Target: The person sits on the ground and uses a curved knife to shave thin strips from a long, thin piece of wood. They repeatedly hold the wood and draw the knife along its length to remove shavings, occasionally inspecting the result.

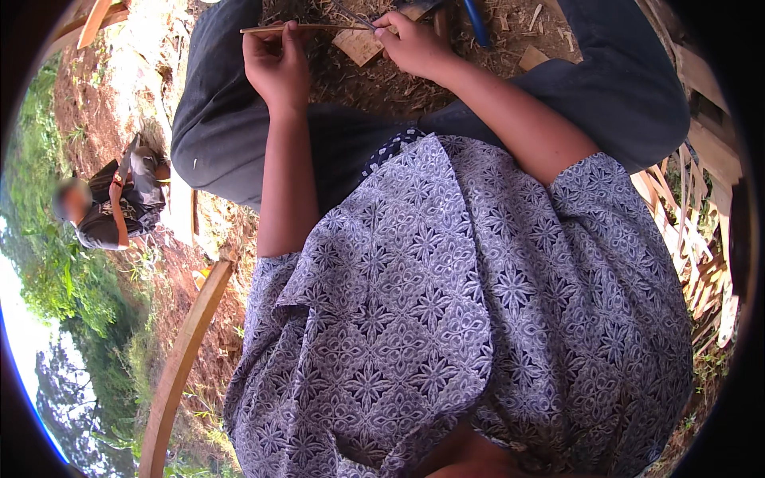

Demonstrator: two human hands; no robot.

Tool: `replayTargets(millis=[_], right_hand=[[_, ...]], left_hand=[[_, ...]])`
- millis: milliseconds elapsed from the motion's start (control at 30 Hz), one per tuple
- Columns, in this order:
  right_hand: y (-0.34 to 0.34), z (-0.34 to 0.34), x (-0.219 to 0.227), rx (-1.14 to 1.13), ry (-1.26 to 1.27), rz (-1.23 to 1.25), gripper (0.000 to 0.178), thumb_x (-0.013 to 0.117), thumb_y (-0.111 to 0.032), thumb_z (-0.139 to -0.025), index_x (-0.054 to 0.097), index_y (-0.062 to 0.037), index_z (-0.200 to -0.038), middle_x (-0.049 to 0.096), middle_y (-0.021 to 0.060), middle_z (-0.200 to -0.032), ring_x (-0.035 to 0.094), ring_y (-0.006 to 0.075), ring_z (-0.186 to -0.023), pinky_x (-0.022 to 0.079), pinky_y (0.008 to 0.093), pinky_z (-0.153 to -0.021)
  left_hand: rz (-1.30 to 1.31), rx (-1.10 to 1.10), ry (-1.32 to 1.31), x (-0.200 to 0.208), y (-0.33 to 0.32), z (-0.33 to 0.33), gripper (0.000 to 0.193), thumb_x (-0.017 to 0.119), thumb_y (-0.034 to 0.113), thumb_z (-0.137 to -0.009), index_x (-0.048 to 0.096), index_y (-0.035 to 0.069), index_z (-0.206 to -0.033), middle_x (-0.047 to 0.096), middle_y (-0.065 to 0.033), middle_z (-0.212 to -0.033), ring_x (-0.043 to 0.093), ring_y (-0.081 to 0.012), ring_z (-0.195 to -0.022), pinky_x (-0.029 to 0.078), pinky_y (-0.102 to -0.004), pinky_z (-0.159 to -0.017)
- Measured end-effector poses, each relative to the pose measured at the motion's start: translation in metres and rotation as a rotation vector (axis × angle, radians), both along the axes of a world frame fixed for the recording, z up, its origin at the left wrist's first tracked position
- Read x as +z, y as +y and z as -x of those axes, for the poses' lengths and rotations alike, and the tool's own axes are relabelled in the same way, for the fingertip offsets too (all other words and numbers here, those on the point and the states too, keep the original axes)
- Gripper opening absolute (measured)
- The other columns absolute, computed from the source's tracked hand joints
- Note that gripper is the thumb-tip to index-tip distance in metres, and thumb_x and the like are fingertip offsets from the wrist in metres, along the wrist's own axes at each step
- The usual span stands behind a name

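At the top of the view, my left hand pinches a thin wooden stick between thumb and fingers. The stick runs roughly level across to my right hand, whose fingers are closed at its right end. A thin dark strip slants up and left from the right fingertips; whether it is a blade or something else I cannot tell. Just below the stick, a flat square piece of wood lies on the ground between my legs.
A blue rod-like handle is right of my right hand. Wood shavings cover the ground. Split wood pieces lie at the right. A wooden beam rises at the left; beyond it another person sits holding a long blade.
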State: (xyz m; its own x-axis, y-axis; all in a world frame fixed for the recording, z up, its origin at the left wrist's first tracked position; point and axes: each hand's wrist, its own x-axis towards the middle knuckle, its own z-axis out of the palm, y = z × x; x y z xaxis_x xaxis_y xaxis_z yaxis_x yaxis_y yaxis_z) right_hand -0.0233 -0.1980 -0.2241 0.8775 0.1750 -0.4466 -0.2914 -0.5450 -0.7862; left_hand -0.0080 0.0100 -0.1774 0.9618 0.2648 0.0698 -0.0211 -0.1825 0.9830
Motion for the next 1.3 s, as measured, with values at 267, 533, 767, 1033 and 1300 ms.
replayTargets(millis=[267, 533, 767, 1033, 1300], right_hand=[[0.006, 0.011, 0.008, 0.040, -0.180, -0.026, 0.029, 0.054, -0.033, -0.104, 0.061, -0.0216, -0.130, 0.066, 0.0065, -0.077, 0.067, 0.0171, -0.072, 0.051, 0.0367, -0.070], [-0.007, 0.008, -0.001, 0.075, -0.033, 0.034, 0.027, 0.054, -0.033, -0.104, 0.062, -0.0219, -0.127, 0.059, 0.0050, -0.068, 0.059, 0.0165, -0.062, 0.046, 0.0351, -0.063], [-0.010, 0.010, -0.016, 0.073, -0.024, 0.009, 0.029, 0.053, -0.031, -0.105, 0.061, -0.0209, -0.131, 0.074, 0.0067, -0.100, 0.069, 0.0201, -0.081, 0.052, 0.0378, -0.077], [-0.017, 0.008, -0.055, 0.092, -0.016, 0.073, 0.029, 0.054, -0.030, -0.105, 0.061, -0.0190, -0.130, 0.072, 0.0097, -0.109, 0.070, 0.0239, -0.100, 0.052, 0.0383, -0.087], [-0.008, 0.011, -0.036, 0.096, -0.091, 0.045, 0.027, 0.055, -0.028, -0.105, 0.061, -0.0181, -0.130, 0.071, 0.0063, -0.100, 0.068, 0.0155, -0.086, 0.052, 0.0341, -0.079]], left_hand=[[-0.120, -0.135, -0.100, -0.010, 0.001, 0.004, 0.014, 0.070, 0.002, -0.096, 0.057, 0.001, -0.101, 0.067, -0.0061, -0.094, 0.067, -0.0105, -0.086, 0.058, -0.0259, -0.078], [-0.058, -0.132, -0.090, 0.008, -0.016, 0.009, 0.012, 0.069, 0.000, -0.095, 0.057, 0.001, -0.096, 0.068, -0.0054, -0.089, 0.067, -0.0085, -0.082, 0.053, -0.0223, -0.076], [0.006, -0.129, -0.094, -0.003, -0.014, 0.006, 0.015, 0.070, -0.003, -0.093, 0.056, 0.002, -0.092, 0.068, -0.0061, -0.088, 0.066, -0.0089, -0.081, 0.052, -0.0227, -0.074], [-0.164, -0.074, -0.129, -0.004, -0.012, 0.001, 0.019, 0.076, 0.002, -0.090, 0.057, 0.002, -0.086, 0.067, -0.0064, -0.082, 0.065, -0.0113, -0.075, 0.051, -0.0261, -0.069], [-0.183, -0.075, -0.104, -0.004, -0.011, -0.002, 0.018, 0.077, 0.004, -0.090, 0.059, 0.003, -0.085, 0.069, -0.0062, -0.077, 0.067, -0.0125, -0.072, 0.051, -0.0262, -0.068]])
